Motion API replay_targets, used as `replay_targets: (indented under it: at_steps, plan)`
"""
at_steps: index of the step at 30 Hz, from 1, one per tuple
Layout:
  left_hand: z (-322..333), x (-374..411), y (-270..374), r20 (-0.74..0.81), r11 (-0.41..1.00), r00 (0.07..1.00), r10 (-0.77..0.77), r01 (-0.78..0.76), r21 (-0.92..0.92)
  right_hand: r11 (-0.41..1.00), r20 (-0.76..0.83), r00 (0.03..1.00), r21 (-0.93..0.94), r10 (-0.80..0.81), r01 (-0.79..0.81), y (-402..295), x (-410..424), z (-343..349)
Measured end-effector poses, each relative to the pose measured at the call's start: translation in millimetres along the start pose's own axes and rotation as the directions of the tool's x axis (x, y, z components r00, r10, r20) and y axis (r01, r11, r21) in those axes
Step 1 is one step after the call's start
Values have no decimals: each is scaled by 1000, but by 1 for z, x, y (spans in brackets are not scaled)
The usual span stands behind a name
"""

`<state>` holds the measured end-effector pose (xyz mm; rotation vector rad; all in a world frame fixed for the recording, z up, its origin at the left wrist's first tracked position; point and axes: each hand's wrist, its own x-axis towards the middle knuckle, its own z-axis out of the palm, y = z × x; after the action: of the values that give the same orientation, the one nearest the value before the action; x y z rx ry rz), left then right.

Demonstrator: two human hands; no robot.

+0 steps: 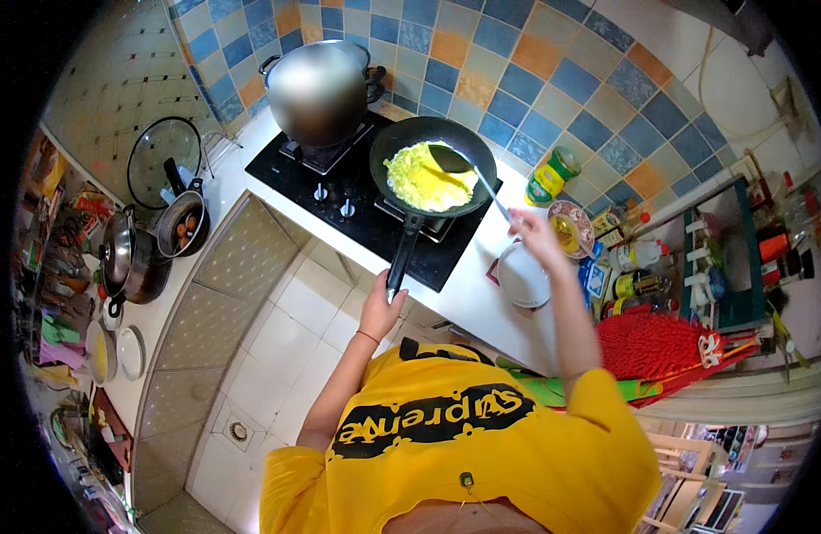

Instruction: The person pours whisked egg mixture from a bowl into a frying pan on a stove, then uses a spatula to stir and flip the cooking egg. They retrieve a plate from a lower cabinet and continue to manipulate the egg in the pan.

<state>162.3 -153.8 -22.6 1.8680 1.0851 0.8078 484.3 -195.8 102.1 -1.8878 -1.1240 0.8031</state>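
Observation:
A dark frying pan (390, 127) sits on the right side of the black gas hob (383, 247). Yellow egg (410, 173), pale at its edges, covers much of the pan's base. My left hand (382, 308) grips the pan's black handle (403, 257) near its end. In my right hand (534, 233) is a spatula (450, 160); its dark blade rests on or just over the egg. Below that forearm lies a white bowl (522, 275), partly hidden by it. Beside my right wrist stands a patterned bowl (570, 229) with yellow contents.
A large pot (317, 93), blurred, stands on the hob's left side. A yellow-green jar (550, 177) and several bottles (640, 284) line the right counter. On the left counter are a saucepan (183, 223) with eggs, a lidded pot (133, 260) and a glass lid (163, 163).

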Motion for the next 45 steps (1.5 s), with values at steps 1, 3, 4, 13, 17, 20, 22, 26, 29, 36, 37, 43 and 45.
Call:
replay_targets:
  at_steps: [1,3,4,13,17,20,22,26,29,36,37,43,45]
  plan:
    - [-1,1,6,5,1000,1000,-2,2,-3,991,-41,998,129,44,-39,3,-20,17]
    - [-5,-1,11,21,1000,1000,-12,12,10,949,-141,984,311,107,-59,-3,-52,50]
    - [-5,0,9,21,1000,1000,1,-2,23,944,-225,973,328,45,32,1,-60,69]
    - [-5,3,4,111,996,990,-92,94,-10,969,-337,936,178,-101,168,17,-103,113]
    - [2,3,-14,30,997,998,54,-56,62,949,-331,943,292,-19,122,8,-120,127]
    - [7,2,-23,10,995,998,69,-69,77,934,-392,918,303,-59,189,13,-116,131]
    - [7,2,-22,14,996,999,52,-53,69,937,-460,879,236,-126,258,20,-108,131]
    - [8,1,-24,15,998,999,39,-40,51,922,-448,893,331,-33,200,18,-111,129]
    - [7,2,-22,16,998,999,44,-45,43,920,-483,873,305,-72,245,21,-111,129]
    - [3,2,-16,22,996,998,53,-54,66,916,-468,881,317,-74,245,15,-114,128]
    - [3,2,-15,27,997,999,45,-47,58,918,-461,885,319,-69,237,15,-115,128]
    - [2,2,-14,20,996,998,58,-60,71,925,-464,884,306,-60,224,17,-116,130]
    - [3,2,-15,18,996,998,56,-57,75,923,-473,878,303,-69,235,18,-115,130]
